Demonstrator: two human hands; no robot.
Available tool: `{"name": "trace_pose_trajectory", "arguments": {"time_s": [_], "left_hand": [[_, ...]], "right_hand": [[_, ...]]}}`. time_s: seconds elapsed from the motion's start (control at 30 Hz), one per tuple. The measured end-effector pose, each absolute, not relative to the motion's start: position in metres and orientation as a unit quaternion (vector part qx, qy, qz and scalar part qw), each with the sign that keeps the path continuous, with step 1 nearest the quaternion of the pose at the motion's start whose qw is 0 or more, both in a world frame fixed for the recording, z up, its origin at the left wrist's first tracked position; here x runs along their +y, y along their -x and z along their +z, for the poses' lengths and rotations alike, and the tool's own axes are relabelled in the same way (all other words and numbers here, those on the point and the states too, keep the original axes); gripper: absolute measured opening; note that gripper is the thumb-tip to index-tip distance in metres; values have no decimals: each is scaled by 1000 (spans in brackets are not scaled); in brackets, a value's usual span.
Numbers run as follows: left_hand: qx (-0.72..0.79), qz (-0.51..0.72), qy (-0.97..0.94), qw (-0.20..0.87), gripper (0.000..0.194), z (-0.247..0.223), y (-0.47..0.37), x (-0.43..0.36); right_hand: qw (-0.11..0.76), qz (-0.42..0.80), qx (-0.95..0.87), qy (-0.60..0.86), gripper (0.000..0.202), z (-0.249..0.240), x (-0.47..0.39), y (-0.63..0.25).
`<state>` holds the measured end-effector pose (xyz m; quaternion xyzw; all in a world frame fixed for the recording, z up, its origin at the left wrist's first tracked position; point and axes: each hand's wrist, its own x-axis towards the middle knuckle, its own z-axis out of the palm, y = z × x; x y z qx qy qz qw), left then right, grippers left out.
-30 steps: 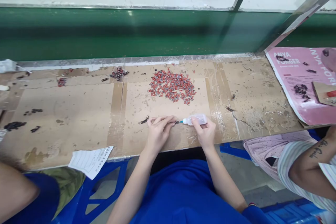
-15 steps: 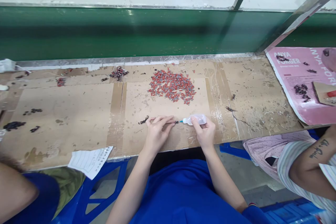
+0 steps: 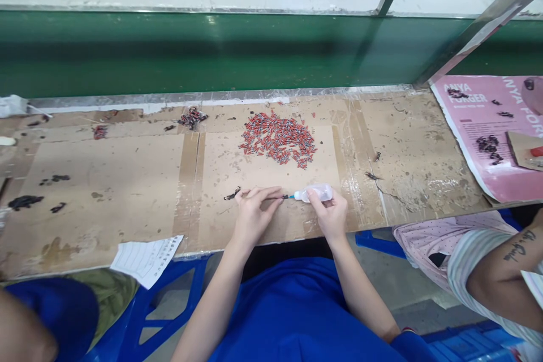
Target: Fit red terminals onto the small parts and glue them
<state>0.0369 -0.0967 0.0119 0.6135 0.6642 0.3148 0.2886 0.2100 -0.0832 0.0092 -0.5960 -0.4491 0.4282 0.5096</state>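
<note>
My right hand [image 3: 331,212] is closed round a small clear bottle [image 3: 319,193], which lies tilted nearly level with its thin teal tip pointing left. My left hand [image 3: 257,209] pinches a small dark piece [image 3: 285,196] at its fingertips, and the bottle's tip is at or very near this piece. Just left of my left hand some small dark parts [image 3: 232,193] lie on the cardboard [image 3: 220,167]. Beyond both hands spreads a pile of small red and silver parts [image 3: 278,138].
Dark clusters [image 3: 25,202] and a sheet of paper [image 3: 147,260] lie at the left. A pink poster [image 3: 470,141] with dark parts is at the right. People sit on both sides. A green belt [image 3: 190,54] runs behind, with a metal post [image 3: 475,34].
Both hands have stayed nearly in place, the bottle having shifted very slightly left. The arm of the person at the left has moved lower.
</note>
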Motion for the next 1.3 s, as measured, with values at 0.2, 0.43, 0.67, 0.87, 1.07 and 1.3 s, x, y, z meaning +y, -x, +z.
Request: {"name": "trace_pose_trajectory", "arguments": {"time_s": [0.2,0.43,0.67,0.87,1.07,1.3], "left_hand": [[672,312,-604,295,16,12,-37,-97],[659,297,-621,305,22,15,-34,-93],[648,278,-665,246,7,33,-24,-59],[677,198,-692,155,9,30,-37,-24],[686,160,-700,117,15,17,-44,-17],[657,234,-685,210,14,29,-42,-42]], "right_hand": [[527,421,-432,599,19,9,-83,-211],[625,381,-356,581,31,-1,-80,-223],[581,355,-468,563,40,-1,-73,-234],[524,306,-514,606,53,-2,-72,-235],[602,136,-548,565,43,7,-96,-230],[563,227,-606,515,9,26,-107,-202]]}}
